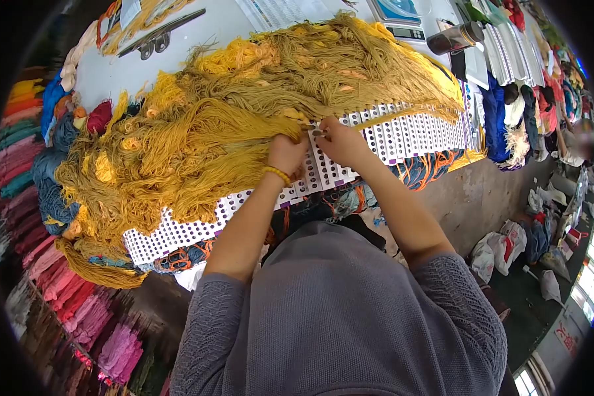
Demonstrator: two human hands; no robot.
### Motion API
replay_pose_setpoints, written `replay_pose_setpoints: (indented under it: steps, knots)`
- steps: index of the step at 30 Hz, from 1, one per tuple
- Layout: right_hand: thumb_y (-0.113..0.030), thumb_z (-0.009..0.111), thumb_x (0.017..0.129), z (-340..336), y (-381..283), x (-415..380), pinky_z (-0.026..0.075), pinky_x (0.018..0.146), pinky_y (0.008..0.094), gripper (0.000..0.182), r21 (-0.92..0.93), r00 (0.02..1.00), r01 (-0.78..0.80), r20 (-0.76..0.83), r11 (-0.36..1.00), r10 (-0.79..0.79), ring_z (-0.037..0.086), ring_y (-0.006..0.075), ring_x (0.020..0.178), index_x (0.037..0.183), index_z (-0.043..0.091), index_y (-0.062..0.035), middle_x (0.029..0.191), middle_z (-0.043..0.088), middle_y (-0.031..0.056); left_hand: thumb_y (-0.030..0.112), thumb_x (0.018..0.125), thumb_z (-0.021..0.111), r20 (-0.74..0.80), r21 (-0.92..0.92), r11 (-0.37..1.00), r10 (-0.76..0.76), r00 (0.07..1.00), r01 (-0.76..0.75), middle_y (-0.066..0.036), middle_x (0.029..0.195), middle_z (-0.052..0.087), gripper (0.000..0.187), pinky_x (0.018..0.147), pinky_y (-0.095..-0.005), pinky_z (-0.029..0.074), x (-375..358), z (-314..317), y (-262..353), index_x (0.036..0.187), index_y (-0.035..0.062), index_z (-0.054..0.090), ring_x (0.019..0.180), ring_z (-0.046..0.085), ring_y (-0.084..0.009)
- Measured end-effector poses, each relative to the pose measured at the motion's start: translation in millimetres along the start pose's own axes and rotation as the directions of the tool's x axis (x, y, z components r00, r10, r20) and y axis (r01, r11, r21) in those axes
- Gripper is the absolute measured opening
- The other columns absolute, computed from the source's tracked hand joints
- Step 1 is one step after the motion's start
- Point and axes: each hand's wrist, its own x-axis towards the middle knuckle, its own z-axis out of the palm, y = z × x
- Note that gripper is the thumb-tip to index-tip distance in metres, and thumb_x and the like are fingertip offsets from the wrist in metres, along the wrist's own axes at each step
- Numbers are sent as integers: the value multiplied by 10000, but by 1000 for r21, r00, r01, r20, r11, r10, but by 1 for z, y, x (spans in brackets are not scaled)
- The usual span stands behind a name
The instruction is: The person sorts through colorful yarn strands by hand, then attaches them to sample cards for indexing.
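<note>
A large heap of olive and golden yellow thread (pixel 198 142) spreads over a row of white cards punched with holes (pixel 389 140). My left hand (pixel 287 157), with a yellow band at the wrist, is closed on a gathered hank of yellow thread at the cards' upper edge. Just to its right, my right hand (pixel 343 143) is closed in a pinch above the cards. Something small shows at its fingertips, too small to name. A thin length of yellow thread runs rightward across the cards from beside this hand.
On the white table (pixel 178 63) lie dark long-handled scissors (pixel 162 36) and printed sheets (pixel 280 14). A lidded tumbler (pixel 454 38) lies near a scale (pixel 406 33) at the back right. Coloured hanks (pixel 119 353) hang at the left. Plastic bags (pixel 501 247) sit on the floor, right.
</note>
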Motion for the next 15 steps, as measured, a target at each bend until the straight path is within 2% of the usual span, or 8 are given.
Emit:
replay_pose_setpoints:
  steps: [1, 4, 6, 8, 9, 11, 15]
  knots:
    - [-246, 542, 769, 2, 4, 1, 466, 649, 393, 279, 2, 1000, -1, 1, 1000, 1, 589, 323, 735, 954, 497, -42, 775, 608, 170, 258, 683, 615, -18, 25, 1000, 9, 1000, -8, -152, 685, 604, 329, 565, -317, 460, 2, -12, -4, 800, -47, 573, 597, 597, -243]
    - [-221, 574, 747, 10, 17, 4, 465, 633, 392, 274, 15, 1000, 25, -15, 1000, -25, 588, 324, 722, 935, 494, -39, 769, 605, 161, 258, 668, 624, 53, -47, 998, -36, 998, 38, -156, 704, 609, 343, 601, -329, 466, -5, -28, -4, 835, -39, 574, 636, 600, -256]
    - [-202, 589, 735, 11, 18, 4, 463, 621, 394, 265, 48, 998, 40, -49, 998, -37, 586, 321, 708, 917, 494, -35, 740, 600, 151, 249, 665, 635, 50, -17, 1000, -16, 999, 17, -146, 728, 620, 357, 626, -337, 464, -4, -26, -10, 862, -41, 573, 661, 601, -259]
    - [-206, 592, 735, 12, 20, 2, 461, 606, 392, 254, 58, 997, 43, -71, 997, -39, 585, 314, 690, 909, 499, -44, 728, 598, 145, 242, 670, 637, -20, -33, 997, 72, 997, -73, -146, 740, 625, 351, 634, -334, 460, -8, -25, -2, 859, -48, 578, 660, 600, -264]
    - [-205, 594, 735, 13, 21, 2, 460, 599, 390, 248, 67, 996, 52, -81, 996, -46, 584, 310, 677, 905, 503, -50, 720, 595, 143, 242, 670, 637, -16, -33, 997, 74, 997, -74, -146, 740, 625, 351, 634, -334, 460, -8, -24, 2, 859, -48, 578, 660, 600, -264]
    - [-205, 596, 735, 16, 22, 2, 459, 592, 387, 241, 77, 994, 63, -90, 995, -56, 583, 306, 664, 901, 506, -56, 712, 592, 141, 233, 683, 629, -19, 6, 999, -40, 999, 40, -157, 752, 624, 337, 640, -332, 458, -9, -24, 9, 857, -52, 585, 675, 603, -265]
    - [-201, 603, 733, 23, 29, 0, 451, 570, 384, 225, 124, 985, 96, -157, 988, -76, 575, 296, 634, 892, 518, -66, 688, 580, 132, 210, 693, 616, -73, 23, 1000, 16, 997, -14, -147, 734, 621, 308, 623, -323, 452, -15, -17, 9, 846, -56, 588, 650, 595, -236]
